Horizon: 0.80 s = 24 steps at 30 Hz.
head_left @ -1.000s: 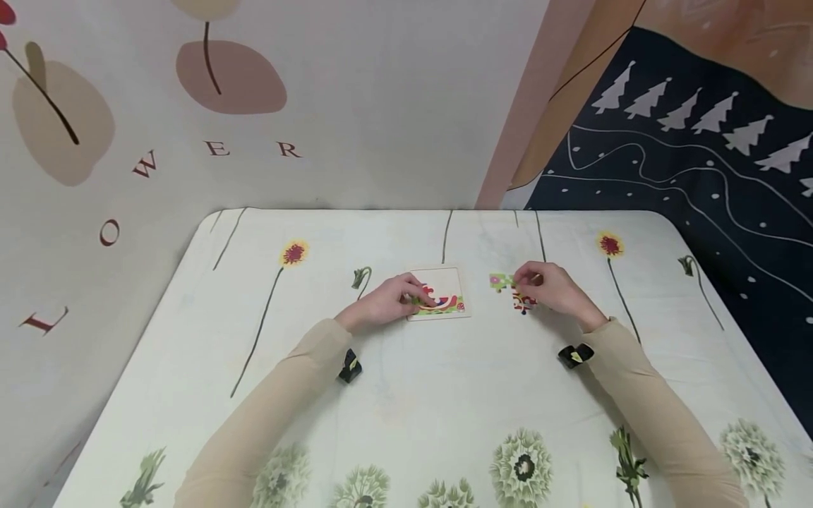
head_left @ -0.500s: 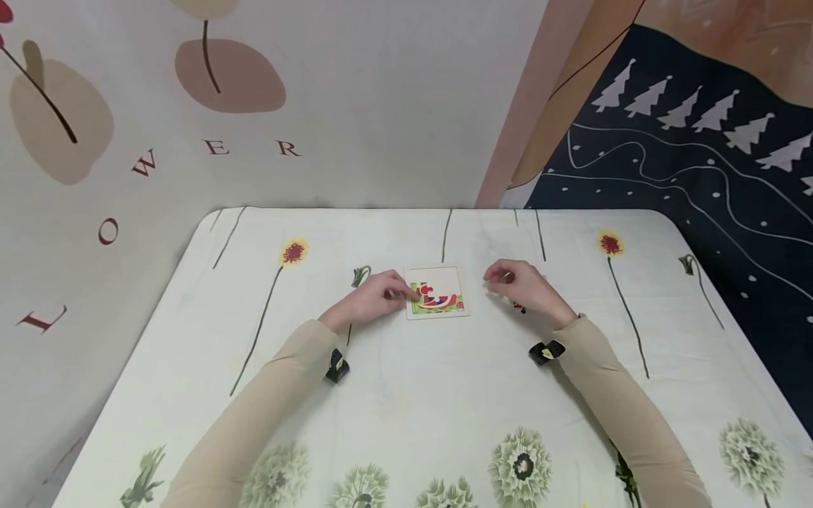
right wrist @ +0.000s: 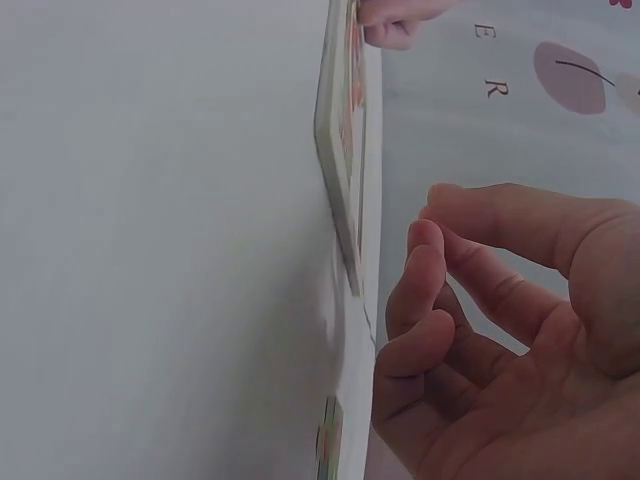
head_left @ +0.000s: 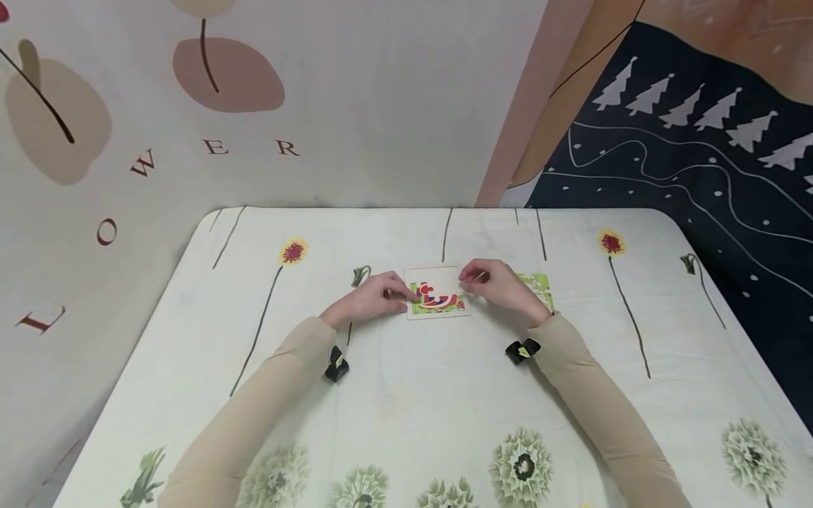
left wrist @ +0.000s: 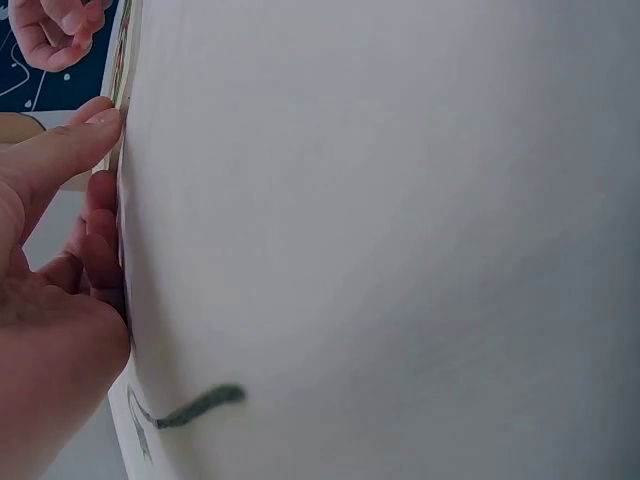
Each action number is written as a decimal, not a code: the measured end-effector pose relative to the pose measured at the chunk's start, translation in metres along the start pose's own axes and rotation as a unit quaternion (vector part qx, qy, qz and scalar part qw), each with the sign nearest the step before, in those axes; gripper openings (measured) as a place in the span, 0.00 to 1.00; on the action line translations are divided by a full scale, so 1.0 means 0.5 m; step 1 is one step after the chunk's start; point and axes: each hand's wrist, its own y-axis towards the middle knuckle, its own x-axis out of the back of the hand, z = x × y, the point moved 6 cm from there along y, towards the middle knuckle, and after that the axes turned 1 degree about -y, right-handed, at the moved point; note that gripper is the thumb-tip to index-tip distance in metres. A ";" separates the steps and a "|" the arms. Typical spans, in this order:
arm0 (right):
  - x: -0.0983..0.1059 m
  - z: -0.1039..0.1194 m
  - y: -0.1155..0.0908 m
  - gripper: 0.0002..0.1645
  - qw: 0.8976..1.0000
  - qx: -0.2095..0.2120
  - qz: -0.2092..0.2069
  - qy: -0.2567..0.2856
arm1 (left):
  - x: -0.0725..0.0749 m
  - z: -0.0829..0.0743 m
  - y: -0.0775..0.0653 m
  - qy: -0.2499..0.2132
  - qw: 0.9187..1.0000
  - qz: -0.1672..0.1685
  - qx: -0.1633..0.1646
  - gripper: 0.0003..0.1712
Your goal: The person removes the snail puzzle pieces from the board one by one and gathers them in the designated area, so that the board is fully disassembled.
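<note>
A small square puzzle board (head_left: 438, 315) lies flat on the table. Its lower part shows a red and green picture, and its upper part is bare. My left hand (head_left: 371, 298) rests at the board's left edge, the index finger reaching over the rim onto the picture. My right hand (head_left: 492, 281) hovers by the board's right edge, thumb and index fingertips together. In the right wrist view those fingertips (right wrist: 440, 195) stand just above the surface, and whether a thin piece sits between them cannot be made out. Green puzzle pieces (head_left: 538, 284) lie partly hidden behind the right wrist.
The table (head_left: 406, 409) wears a white cloth printed with flowers. Behind it hangs a pale wall cloth (head_left: 381, 106) with lettering, and a dark cloth with white trees (head_left: 686, 176) hangs at the right. Each wrist carries a small black camera (head_left: 523, 351).
My right hand has travelled left from the loose pieces to the board's right edge, uncovering green pieces. My left hand has drawn back slightly left, showing more of the picture.
</note>
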 end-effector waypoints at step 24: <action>-0.076 0.043 0.058 0.12 0.998 -0.023 0.063 -0.006 | 0.002 -0.010 -0.003 -0.008 0.999 0.006 -0.030 0.14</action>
